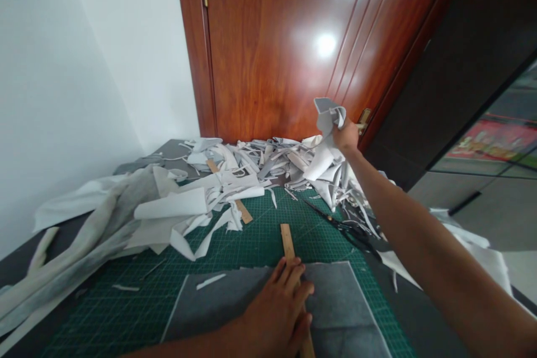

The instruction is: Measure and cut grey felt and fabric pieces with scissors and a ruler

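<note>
My left hand (282,305) presses on a narrow wooden ruler (287,240), with its fingers and thumb closed about the strip. Under the ruler lies a grey sheet (339,296) of leather-like material, flat on a green cutting mat (268,215). My right hand (346,136) is stretched out far to the right, shut on a bent grey-white offcut (325,114) raised over the scrap pile. Black-handled scissors (346,229) rest on the right side of the mat. A thin white sliver (211,281) lies on the grey sheet.
A heap of pale offcuts (247,156) lines the back of the table against a brown wooden door (268,45). Long rolled material (104,229) covers the left side, and another wooden strip (244,212) pokes out from under scraps. A dark cabinet (432,78) stands right.
</note>
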The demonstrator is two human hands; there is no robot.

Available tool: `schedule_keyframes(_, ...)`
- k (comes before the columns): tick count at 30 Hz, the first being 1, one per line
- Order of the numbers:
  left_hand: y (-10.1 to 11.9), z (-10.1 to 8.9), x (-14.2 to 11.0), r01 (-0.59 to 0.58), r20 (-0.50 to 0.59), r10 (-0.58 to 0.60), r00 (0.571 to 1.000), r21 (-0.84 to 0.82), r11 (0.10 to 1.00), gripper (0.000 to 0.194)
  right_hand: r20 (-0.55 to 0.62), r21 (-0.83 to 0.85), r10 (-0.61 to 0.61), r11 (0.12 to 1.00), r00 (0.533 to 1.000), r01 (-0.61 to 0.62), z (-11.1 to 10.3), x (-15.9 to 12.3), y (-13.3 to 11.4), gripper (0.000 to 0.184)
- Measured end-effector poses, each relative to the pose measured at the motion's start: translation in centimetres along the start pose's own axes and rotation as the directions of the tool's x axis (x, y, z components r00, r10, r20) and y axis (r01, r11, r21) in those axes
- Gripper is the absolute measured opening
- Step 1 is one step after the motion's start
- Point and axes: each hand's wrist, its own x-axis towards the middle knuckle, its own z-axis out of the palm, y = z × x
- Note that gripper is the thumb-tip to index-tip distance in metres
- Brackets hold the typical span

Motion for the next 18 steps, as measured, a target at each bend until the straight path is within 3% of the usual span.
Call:
schedule_keyframes(3,-0.1,0.2,-0.1,0.006,-0.022,-0.006,1.0,0.004,1.0,0.041,0.11,-0.041,0.023,0.999,0.994,-0.019,-0.8,-1.0,0.0,0.045)
schedule_keyframes(6,-0.2,0.5,-0.3,-0.013,-0.055,0.014,0.998,0.019,1.0,0.039,0.301,0.02,-0.097,0.995,0.949,0.095,1.0,-4.2,-2.6,0.07)
schedule_keyframes(7,-0.2,0.6,-0.3,-0.018,-0.058,0.019,0.998,0.028,0.999,0.039,0.37,0.076,-0.178,0.984,0.912,0.161,2.0,-5.8,-4.1,0.076)
schedule_keyframes(10,-0.3,0.9,-0.2,-0.019,-0.057,0.022,0.998,0.051,0.999,0.04,0.5,0.292,-0.443,0.895,0.744,0.337,5.2,-11.4,-10.0,0.091)
schedule_keyframes(12,-0.4,1.1,-0.1,-0.016,-0.061,0.019,0.998,0.058,0.998,0.041,0.554,0.383,-0.538,0.842,0.635,0.38,7.1,-15.3,-14.2,0.109)
schedule_keyframes(13,-0.5,1.2,-0.1,-0.014,-0.062,0.018,0.998,0.059,0.998,0.042,0.576,0.403,-0.553,0.833,0.603,0.38,8.1,-17.2,-16.2,0.116)
schedule_keyframes(17,-0.7,1.6,0.0,-0.027,-0.089,0.029,0.996,0.027,0.999,0.054,0.629,0.456,-0.553,0.832,0.546,0.317,11.7,-22.7,-21.6,0.121)
schedule_keyframes(18,-0.8,1.7,0.0,-0.043,-0.097,0.044,0.994,0.014,0.999,0.056,0.633,0.471,-0.537,0.839,0.558,0.273,12.5,-23.6,-22.3,0.12)
